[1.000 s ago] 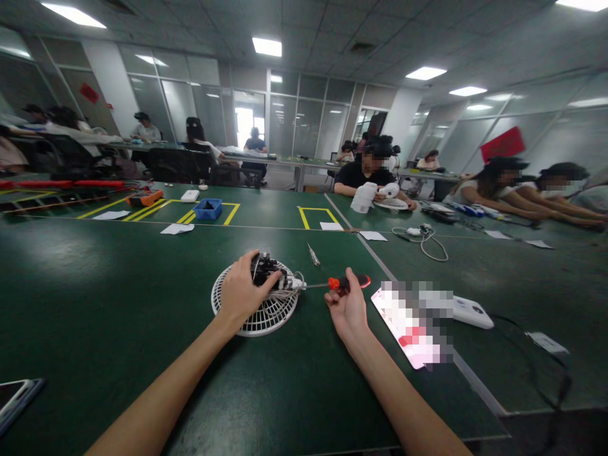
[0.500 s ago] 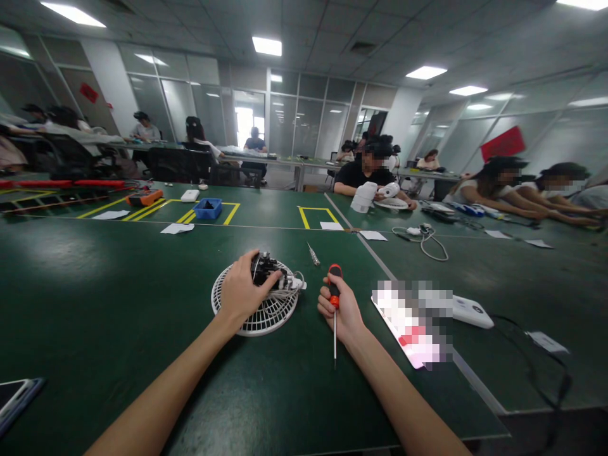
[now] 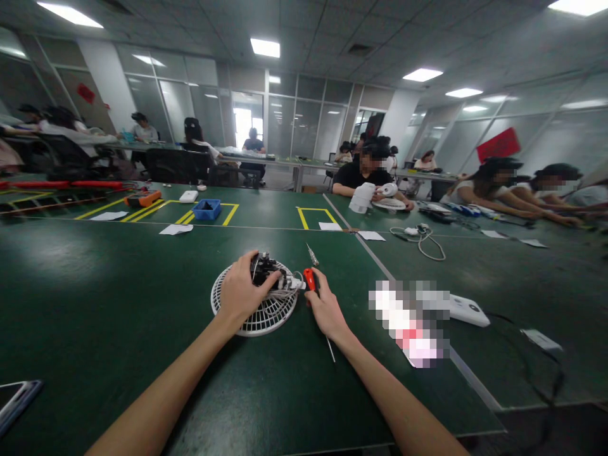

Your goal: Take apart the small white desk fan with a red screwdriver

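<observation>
My left hand [image 3: 241, 286] is wrapped round a black motor assembly [image 3: 264, 268] with white wires and a white part at its right end. The assembly rests on a round white fan grille [image 3: 266, 322] lying on the green table. In my right hand [image 3: 327, 306], just right of the grille, is a screwdriver [image 3: 310, 278] with a red and black handle. Its metal shaft comes out below the hand and points down toward my body. A thin, clear-handled screwdriver [image 3: 312, 256] lies on the table beyond the right hand.
A phone with a lit screen [image 3: 403, 329] and a white device [image 3: 468, 310] lie to the right. Another phone [image 3: 19, 402] is at the left edge. Farther off are a blue bin [image 3: 207, 209], an orange meter [image 3: 142, 198] and a coiled cable [image 3: 430, 244]. A person [image 3: 365, 171] sits opposite.
My right hand has moved left toward the motor assembly, and the screwdriver in it has turned so its handle leans left. The left hand has stayed on the motor assembly.
</observation>
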`<state>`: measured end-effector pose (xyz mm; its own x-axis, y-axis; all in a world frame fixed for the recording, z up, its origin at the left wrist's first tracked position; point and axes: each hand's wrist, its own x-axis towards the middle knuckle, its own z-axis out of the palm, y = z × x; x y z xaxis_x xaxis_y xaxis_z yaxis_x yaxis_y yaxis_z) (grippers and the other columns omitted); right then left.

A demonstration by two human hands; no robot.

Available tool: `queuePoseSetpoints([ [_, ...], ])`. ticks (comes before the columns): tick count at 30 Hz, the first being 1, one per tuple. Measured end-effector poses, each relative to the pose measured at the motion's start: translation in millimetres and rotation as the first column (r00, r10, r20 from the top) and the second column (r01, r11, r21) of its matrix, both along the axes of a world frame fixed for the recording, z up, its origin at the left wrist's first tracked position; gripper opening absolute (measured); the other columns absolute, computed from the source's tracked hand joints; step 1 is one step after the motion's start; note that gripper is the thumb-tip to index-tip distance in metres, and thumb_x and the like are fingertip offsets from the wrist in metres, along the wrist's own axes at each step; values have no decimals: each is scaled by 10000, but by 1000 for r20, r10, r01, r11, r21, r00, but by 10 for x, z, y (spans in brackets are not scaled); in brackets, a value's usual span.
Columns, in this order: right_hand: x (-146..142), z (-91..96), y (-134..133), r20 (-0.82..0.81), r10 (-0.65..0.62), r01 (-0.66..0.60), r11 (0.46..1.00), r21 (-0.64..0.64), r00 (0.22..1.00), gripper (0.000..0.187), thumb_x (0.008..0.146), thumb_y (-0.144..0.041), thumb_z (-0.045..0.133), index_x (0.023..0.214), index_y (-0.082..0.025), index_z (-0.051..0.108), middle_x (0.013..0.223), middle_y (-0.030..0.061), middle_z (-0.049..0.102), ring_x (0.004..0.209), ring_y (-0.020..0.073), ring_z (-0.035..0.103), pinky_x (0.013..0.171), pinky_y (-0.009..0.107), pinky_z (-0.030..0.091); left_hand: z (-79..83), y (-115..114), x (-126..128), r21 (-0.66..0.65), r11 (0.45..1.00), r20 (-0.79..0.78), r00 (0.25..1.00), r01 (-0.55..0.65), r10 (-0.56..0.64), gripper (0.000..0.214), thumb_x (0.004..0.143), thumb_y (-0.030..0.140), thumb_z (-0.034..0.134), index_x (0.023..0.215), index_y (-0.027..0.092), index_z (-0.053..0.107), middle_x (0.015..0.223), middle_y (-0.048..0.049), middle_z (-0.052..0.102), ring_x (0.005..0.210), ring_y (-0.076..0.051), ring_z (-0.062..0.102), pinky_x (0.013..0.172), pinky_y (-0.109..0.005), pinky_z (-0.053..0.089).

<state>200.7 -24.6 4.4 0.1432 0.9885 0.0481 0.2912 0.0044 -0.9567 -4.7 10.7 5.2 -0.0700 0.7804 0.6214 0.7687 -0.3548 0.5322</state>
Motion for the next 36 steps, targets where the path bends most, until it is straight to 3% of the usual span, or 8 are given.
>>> queuePoseSetpoints([
  [2, 14, 0, -21, 287, 11, -27, 998, 50, 958, 654, 867, -277, 548, 1510, -284, 435, 886, 9, 704, 755, 201, 649, 746, 310, 461, -2, 1, 1, 0, 1000, 4, 1000, -3, 3, 655, 856, 645, 640, 1321, 194, 545, 1262, -149, 673, 1114, -311, 664, 974, -482, 536],
  [4, 23, 3, -34, 463, 27, -53, 998, 42, 886, 654, 920, -292, 506, 1558, -292, 367, 1042, 55, 730, 903, 249, 684, 833, 356, 463, 2, -1, 2, -6, 1000, 5, 1000, -1, 1, 657, 858, 639, 642, 1325, 187, 546, 1271, -152, 670, 1119, -312, 662, 977, -483, 534],
  [7, 23, 22, -37, 593, 36, -55, 998, 15, 805, 632, 946, -294, 492, 1564, -313, 357, 1210, 80, 721, 1057, 285, 688, 890, 379, 462, 11, -5, 6, -12, 1000, 8, 1000, 4, -4, 665, 859, 637, 641, 1327, 174, 550, 1260, -156, 675, 1115, -315, 660, 975, -490, 535],
  [11, 17, 53, -42, 714, 79, -57, 997, -55, 696, 613, 948, -288, 496, 1548, -332, 382, 1235, 79, 723, 1090, 297, 691, 883, 382, 473, 17, -7, 5, -6, 1000, 17, 1000, 10, -10, 658, 857, 633, 643, 1325, 179, 554, 1253, -153, 678, 1110, -313, 661, 968, -493, 540],
  [16, 19, 64, -64, 784, 123, -60, 992, -109, 609, 618, 947, -294, 484, 1556, -319, 375, 1186, 101, 730, 1047, 313, 705, 843, 390, 478, 56, 3, -41, -33, 999, 14, 1000, 16, -16, 644, 834, 622, 678, 1298, 191, 565, 1249, -145, 683, 1102, -314, 667, 963, -489, 545],
  [25, -26, 93, -115, 835, 170, -42, 984, -174, 523, 645, 961, -274, 437, 1594, -319, 323, 1187, 126, 687, 1014, 313, 702, 818, 389, 476, 203, 29, -304, -169, 985, 8, 999, -31, 33, 629, 754, 641, 746, 1224, 247, 610, 1123, -102, 745, 1003, -309, 727, 887, -450, 584],
  [31, -26, 107, -117, 850, 195, -56, 980, -192, 490, 650, 965, -273, 415, 1607, -319, 318, 1230, 151, 608, 1027, 305, 676, 814, 391, 479, 291, -32, -688, -281, 956, -53, 996, -84, 72, 703, 726, 712, 720, 1242, 246, 617, 1094, -114, 763, 1004, -324, 735, 912, -470, 582],
  [36, -18, 123, -139, 846, 203, -86, 979, -185, 493, 641, 966, -262, 401, 1601, -319, 335, 1268, 153, 552, 1065, 284, 628, 831, 383, 479, 362, -79, -1118, -357, 920, -84, 986, -163, 142, 715, 696, 730, 717, 1240, 277, 616, 1146, -69, 754, 1049, -298, 714, 954, -452, 560],
])
